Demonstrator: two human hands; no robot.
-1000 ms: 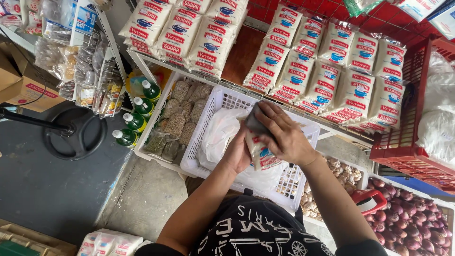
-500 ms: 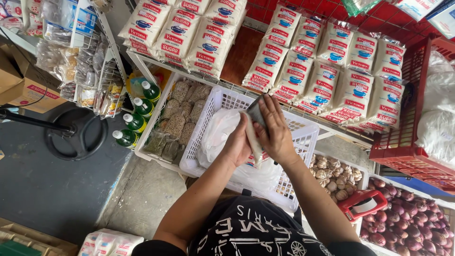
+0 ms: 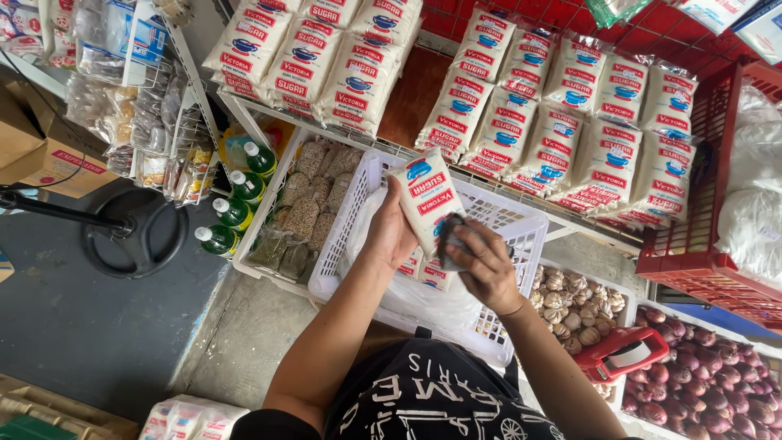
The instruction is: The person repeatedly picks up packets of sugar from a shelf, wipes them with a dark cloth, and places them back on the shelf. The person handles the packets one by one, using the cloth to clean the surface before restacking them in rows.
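Dark cloth [image 3: 454, 242] mostly hidden under fingers

Grey concrete floor [image 3: 73, 326], worn and patchy. White wire shelf [image 3: 391, 147] along the far side, stacked with white bagged goods. Red wire rack [image 3: 692, 253] at right. Black round stand base [image 3: 134, 232] left. Cardboard boxes [image 3: 45, 155] far left. Even daylight.

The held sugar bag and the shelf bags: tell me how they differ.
The held bag is gripped in the left hand over the white basket; the shelf bags lie untouched on the wire shelf. The held bag stands alone and tilted; the shelf bags overlap in neat rows. The right hand presses a dark cloth on the held bag; nothing touches the shelf bags. Both are white packets with red and blue print.
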